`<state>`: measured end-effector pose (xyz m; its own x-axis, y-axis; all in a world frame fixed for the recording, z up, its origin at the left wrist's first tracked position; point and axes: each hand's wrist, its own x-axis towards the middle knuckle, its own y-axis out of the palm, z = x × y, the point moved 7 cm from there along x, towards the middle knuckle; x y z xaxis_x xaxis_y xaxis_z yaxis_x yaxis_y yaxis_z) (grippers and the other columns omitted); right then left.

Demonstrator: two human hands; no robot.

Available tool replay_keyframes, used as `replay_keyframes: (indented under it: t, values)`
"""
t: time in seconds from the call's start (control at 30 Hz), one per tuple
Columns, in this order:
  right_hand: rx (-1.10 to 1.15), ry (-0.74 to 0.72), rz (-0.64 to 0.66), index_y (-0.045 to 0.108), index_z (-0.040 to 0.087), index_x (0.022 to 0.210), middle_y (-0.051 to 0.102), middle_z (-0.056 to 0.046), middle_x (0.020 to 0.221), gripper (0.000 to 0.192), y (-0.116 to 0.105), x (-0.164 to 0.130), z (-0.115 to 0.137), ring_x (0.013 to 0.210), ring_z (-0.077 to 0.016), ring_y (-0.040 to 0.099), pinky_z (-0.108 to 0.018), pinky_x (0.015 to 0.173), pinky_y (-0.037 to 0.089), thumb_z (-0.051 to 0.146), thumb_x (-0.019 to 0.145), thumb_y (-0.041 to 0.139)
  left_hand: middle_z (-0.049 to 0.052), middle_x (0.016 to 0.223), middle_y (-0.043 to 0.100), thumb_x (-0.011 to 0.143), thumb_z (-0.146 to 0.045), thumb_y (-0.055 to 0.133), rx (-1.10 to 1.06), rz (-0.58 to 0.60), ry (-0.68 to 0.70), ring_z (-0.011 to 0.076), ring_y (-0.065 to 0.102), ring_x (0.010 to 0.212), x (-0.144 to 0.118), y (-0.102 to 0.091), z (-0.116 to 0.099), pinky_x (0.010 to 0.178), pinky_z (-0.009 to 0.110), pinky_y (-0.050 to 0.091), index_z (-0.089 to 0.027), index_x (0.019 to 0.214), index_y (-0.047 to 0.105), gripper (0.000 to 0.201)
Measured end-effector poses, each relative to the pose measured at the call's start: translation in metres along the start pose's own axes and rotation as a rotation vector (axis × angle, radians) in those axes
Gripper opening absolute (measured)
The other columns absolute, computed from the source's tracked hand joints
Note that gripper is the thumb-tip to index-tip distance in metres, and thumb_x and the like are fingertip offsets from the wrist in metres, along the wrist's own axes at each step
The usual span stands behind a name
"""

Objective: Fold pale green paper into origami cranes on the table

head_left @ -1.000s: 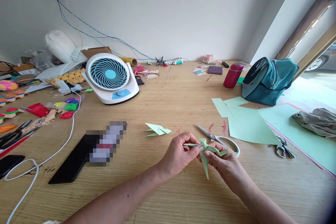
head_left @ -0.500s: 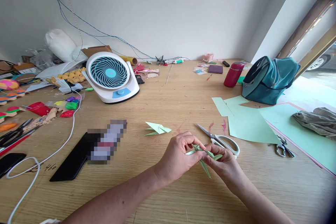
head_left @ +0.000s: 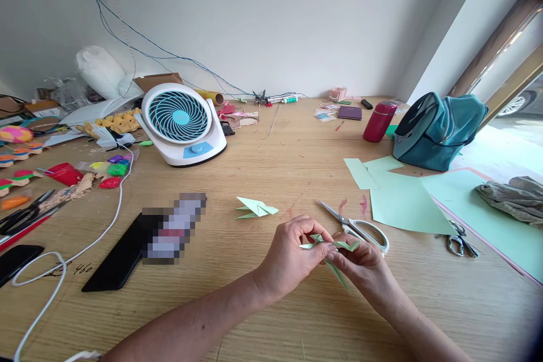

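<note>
Between my two hands is a piece of folded light green paper, with narrow pointed flaps sticking out. My left hand pinches its left side between thumb and fingertips. On the other side my right hand grips it with thumb and fingers; the middle of the paper is partly hidden by the fingertips. A second folded green paper figure lies on the table to the left, beyond my left hand. White-handled scissors rest just behind my right hand, blades pointing to the far left.
Green paper sheets lie to the right, with small metal scissors by them. A red flask and teal bag stand behind. On the left are a fan, a black phone-like slab and a white cable.
The folded paper has turned slightly in my fingers, its lower point swinging a little to the right. Both hands keep their hold. The view has shifted slightly.
</note>
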<state>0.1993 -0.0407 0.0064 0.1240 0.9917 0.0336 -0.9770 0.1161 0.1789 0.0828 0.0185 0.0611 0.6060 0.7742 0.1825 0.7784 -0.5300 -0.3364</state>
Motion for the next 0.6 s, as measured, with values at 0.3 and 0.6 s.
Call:
replay_keyframes:
  t: [0.3,0.6]
  values:
    - [0.079,0.049,-0.082,0.073,0.022,0.074,0.069,-0.001,0.074,0.020,-0.013,0.000,0.000,0.076,-0.0162,0.061,-0.027,0.074,0.047,0.040,0.079,0.079,0.002,0.079,0.065,0.082,-0.028,0.071,-0.427,0.109,-0.139,0.0135,0.064,0.073,0.003,0.009,0.011,0.071,0.026,0.055,-0.013,0.084,0.064,0.016]
    - [0.048,0.065,-0.056,0.071,0.022,0.085,0.070,-0.002,0.078,0.022,-0.008,-0.001,0.001,0.077,-0.0169,0.062,-0.028,0.075,0.048,0.042,0.079,0.078,0.002,0.075,0.065,0.081,-0.024,0.070,-0.247,0.001,-0.033,0.0141,0.068,0.067,0.003,0.004,0.012,0.064,0.025,0.059,-0.013,0.075,0.065,0.014]
